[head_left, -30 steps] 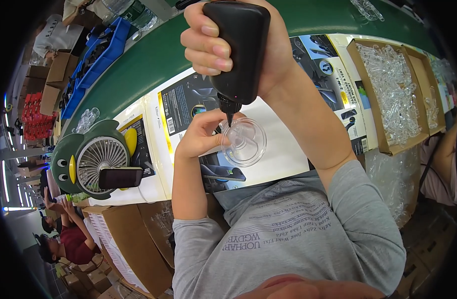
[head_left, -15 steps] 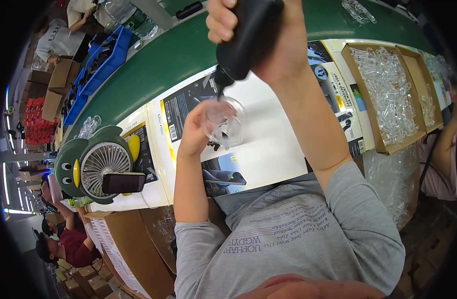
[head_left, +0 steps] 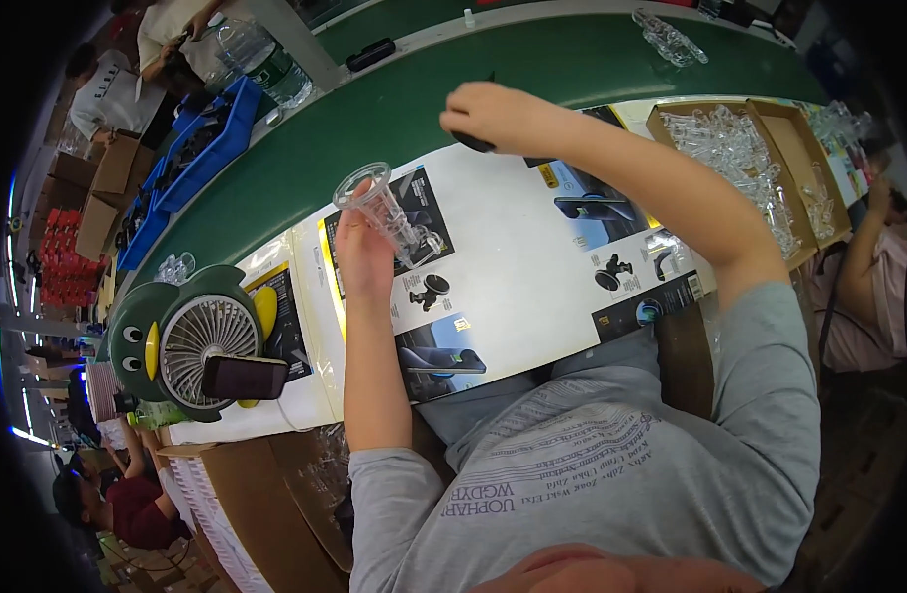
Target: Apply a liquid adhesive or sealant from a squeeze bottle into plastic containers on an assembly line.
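Note:
My left hand (head_left: 364, 255) is closed around a clear plastic piece (head_left: 388, 215) with a round flange at its upper end and a narrower, jointed lower end. It is held tilted above the printed cardboard sheets. Farther off and to the right, my right hand (head_left: 508, 119) is wrapped round a black electric screwdriver (head_left: 473, 143). Most of that tool is hidden behind the hand; only a dark lower part and a small dark bit beyond the knuckles show.
A green fan (head_left: 211, 336) with a phone (head_left: 244, 378) before it stands at left. Clear plastic parts fill a cardboard box (head_left: 661, 124) at right. Blue trays (head_left: 238, 117) and a large bottle (head_left: 265, 64) sit at the far left. Other people work nearby.
My right hand has lowered the screwdriver away from the clear piece, and the tool has turned mostly out of sight. My left hand has shifted slightly left and tipped the piece, flange up.

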`<state>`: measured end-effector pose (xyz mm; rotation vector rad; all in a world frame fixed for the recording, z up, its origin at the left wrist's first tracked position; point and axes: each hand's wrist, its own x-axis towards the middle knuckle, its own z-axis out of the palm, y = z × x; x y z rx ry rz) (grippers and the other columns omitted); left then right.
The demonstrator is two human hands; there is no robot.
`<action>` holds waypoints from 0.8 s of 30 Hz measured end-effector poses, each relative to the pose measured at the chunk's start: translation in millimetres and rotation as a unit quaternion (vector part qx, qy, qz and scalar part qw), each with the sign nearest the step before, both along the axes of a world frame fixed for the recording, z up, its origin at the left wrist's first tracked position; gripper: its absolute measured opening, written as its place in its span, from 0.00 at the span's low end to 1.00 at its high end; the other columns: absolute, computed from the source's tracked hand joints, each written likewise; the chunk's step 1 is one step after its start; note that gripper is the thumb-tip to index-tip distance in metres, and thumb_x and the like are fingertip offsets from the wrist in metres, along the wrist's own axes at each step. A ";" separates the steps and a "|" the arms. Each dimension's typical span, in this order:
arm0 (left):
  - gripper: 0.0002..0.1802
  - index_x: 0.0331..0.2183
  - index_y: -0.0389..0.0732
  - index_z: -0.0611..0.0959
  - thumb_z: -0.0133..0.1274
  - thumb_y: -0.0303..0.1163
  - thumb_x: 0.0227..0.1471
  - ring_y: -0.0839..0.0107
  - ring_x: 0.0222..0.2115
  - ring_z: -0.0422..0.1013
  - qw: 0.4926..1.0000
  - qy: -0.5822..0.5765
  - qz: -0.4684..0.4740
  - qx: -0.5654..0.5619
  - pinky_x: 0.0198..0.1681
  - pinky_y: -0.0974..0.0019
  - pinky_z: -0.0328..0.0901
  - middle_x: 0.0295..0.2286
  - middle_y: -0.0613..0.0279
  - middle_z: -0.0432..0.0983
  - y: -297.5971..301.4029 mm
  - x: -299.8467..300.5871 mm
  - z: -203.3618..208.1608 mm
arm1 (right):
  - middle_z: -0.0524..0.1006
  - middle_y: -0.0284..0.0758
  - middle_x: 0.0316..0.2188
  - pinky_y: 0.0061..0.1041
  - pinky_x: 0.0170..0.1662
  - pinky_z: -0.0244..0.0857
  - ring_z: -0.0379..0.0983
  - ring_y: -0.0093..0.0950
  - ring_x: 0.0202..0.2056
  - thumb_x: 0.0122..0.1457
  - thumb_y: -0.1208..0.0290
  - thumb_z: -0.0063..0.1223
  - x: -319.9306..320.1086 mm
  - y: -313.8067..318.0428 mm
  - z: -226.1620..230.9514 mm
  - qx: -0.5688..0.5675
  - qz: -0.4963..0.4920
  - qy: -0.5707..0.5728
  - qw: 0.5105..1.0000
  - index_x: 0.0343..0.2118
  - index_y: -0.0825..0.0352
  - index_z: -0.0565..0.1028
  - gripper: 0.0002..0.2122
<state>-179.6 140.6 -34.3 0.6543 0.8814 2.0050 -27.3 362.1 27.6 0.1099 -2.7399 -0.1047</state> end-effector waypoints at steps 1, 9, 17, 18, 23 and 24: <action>0.24 0.49 0.33 0.66 0.46 0.35 0.53 0.69 0.44 0.64 1.000 -0.002 -0.006 0.006 0.46 0.66 0.60 0.44 0.57 0.67 1.4 0.0 -0.4 | 0.68 0.37 0.35 0.31 0.55 0.55 0.64 0.36 0.46 0.41 0.79 0.52 8.1 4.7 -11.0 0.048 0.019 -0.011 0.999 0.32 0.64 0.66 0.13; 0.24 0.48 0.31 0.66 0.46 0.33 0.51 0.68 0.44 0.65 1.000 0.010 -0.023 0.017 0.48 0.66 0.60 0.43 0.55 0.68 1.4 1.5 -5.3 | 0.60 0.43 0.53 0.30 0.55 0.56 0.57 0.37 0.55 0.52 0.72 0.41 43.7 -13.1 -54.0 0.047 0.013 -0.046 0.998 0.42 0.63 0.65 0.13; 0.29 0.50 0.39 0.66 0.53 0.39 0.47 0.68 0.46 0.63 0.999 0.033 -0.032 0.028 0.53 0.56 0.57 0.43 0.61 0.68 -1.1 17.7 4.8 | 0.50 0.46 0.58 0.34 0.58 0.48 0.51 0.39 0.58 0.52 0.71 0.44 79.8 -53.9 -49.6 -0.115 -0.119 -0.047 0.985 0.57 0.59 0.53 0.28; 0.30 0.50 0.39 0.66 0.55 0.39 0.46 0.67 0.46 0.63 0.996 0.039 -0.055 0.051 0.54 0.54 0.56 0.43 0.61 0.68 -3.9 17.9 3.8 | 0.50 0.47 0.58 0.33 0.59 0.47 0.51 0.39 0.58 0.51 0.69 0.47 84.0 -65.4 -34.5 -0.236 -0.138 -0.057 0.960 0.58 0.61 0.52 0.29; 0.33 0.48 0.39 0.67 0.62 0.35 0.39 0.59 0.48 0.63 0.993 0.015 -0.100 0.054 0.56 0.50 0.53 0.42 0.60 0.68 -7.8 58.2 16.3 | 0.55 0.49 0.56 0.32 0.55 0.53 0.55 0.40 0.55 0.45 0.66 0.54 104.2 -108.2 0.7 -0.484 -0.030 -0.007 0.875 0.57 0.64 0.52 0.35; 0.36 0.48 0.41 0.67 0.63 0.36 0.36 0.57 0.48 0.62 0.996 0.025 -0.082 0.033 0.56 0.51 0.53 0.43 0.58 0.68 -7.4 72.1 21.1 | 0.58 0.49 0.54 0.32 0.53 0.56 0.58 0.41 0.53 0.43 0.67 0.55 106.3 -114.0 3.2 -0.437 -0.009 0.009 0.899 0.57 0.64 0.52 0.36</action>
